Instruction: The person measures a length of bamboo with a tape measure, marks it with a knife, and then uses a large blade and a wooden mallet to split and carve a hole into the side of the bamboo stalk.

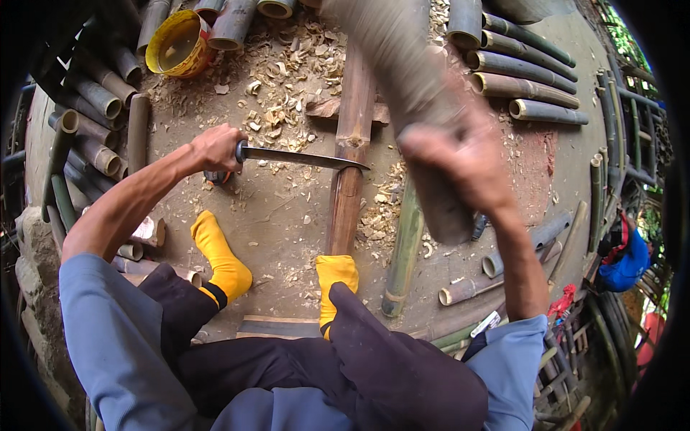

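The dark brown bamboo culm [343,215] lies lengthwise in front of the person, its middle over a low wooden block [323,108]. The left hand [218,149] is closed around the handle of a long-bladed knife [298,156]; the blade lies across the culm, seemingly in contact, with its tip just past the right side. The right hand [463,154] is wrapped around a thick cylindrical billet [402,68]; motion blur hides the exact finger placement.

Advisable practice: hold the blade square to the culm, with the left wrist firm so that the edge cannot skate. Steady the near end with the right foot, in a yellow sock [336,274]; whether the foot presses on top or butts against the end cannot be told. Should the billet meet the blade, aim for the spine over the culm, clear of the left knuckles.

Clearance: the ground left of the culm carries only scattered shavings [277,108] near the blade. An orange-and-black object sits just below the left hand. On the right, a green bamboo length [404,251] lies near the culm and narrows the room below the billet. Stacked bamboo sections [535,75] bound the upper right; a yellow bucket [176,44] stands well apart at upper left.
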Available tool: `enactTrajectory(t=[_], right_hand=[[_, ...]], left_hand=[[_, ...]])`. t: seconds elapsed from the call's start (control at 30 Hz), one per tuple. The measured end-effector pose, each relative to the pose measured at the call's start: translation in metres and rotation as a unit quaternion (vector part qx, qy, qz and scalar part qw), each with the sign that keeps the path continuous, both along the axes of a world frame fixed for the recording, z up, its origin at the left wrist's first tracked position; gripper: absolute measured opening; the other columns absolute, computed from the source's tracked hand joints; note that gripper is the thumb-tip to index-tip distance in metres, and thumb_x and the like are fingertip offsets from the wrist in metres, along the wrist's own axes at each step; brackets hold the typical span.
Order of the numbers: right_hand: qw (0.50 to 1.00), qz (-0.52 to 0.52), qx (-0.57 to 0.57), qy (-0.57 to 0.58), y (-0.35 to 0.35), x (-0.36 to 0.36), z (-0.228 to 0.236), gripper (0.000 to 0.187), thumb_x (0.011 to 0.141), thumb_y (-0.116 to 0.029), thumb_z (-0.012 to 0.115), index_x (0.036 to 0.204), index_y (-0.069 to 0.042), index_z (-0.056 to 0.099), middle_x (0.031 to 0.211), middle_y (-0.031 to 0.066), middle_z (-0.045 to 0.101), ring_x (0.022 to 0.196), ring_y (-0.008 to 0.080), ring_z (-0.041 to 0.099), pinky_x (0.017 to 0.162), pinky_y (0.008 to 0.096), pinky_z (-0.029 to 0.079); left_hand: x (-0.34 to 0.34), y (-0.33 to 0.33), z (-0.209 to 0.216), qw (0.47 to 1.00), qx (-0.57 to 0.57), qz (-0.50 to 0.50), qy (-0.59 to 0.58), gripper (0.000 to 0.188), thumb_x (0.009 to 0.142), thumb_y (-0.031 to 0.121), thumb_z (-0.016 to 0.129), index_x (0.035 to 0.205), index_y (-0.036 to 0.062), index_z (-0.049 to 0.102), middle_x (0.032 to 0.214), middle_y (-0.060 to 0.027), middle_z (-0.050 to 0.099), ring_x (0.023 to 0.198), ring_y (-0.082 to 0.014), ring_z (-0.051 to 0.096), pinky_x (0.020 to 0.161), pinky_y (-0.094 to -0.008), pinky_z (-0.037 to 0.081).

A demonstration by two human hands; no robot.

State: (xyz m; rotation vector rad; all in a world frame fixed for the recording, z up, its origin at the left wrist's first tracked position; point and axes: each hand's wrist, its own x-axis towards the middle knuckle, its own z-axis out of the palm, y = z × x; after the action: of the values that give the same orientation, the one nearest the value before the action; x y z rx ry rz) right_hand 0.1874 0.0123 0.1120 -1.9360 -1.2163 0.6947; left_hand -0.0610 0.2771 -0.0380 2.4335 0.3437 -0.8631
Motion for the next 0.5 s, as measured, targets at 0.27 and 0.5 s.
enactTrajectory(t=[0.27,0.5], right_hand=[[0.986,-0.018,-0.12,0.115,-0.046,-0.04,-0.095,0.09,0.074,-0.034,0.072,0.144,-0.009,0.021,0.137,0.0205,0.038,0.125,0.032,0.039,0.104,0.044,0.034],[0.965,-0.079,0.113,0.224,-0.018,-0.033,-0.045,0.091,0.073,-0.021,0.072,0.146,-0.016,0.017,0.139,0.0185,0.035,0.123,0.03,0.041,0.101,0.0427,0.039]], left_hand=[[0.008,-0.01,-0.008,1.0,0.017,-0.013,-0.018,0.023,0.056,0.019,0.067,0.071,0.003,0.06,0.062,-0.016,0.06,0.06,-0.0334,0.06,0.06,-0.0423,0.048],[-0.004,-0.005,-0.002,1.0,-0.02,0.008,0.009,0.016,0.06,0.016,0.059,0.069,0.0031,0.059,0.059,-0.0146,0.058,0.058,-0.0309,0.06,0.059,-0.0424,0.049]])
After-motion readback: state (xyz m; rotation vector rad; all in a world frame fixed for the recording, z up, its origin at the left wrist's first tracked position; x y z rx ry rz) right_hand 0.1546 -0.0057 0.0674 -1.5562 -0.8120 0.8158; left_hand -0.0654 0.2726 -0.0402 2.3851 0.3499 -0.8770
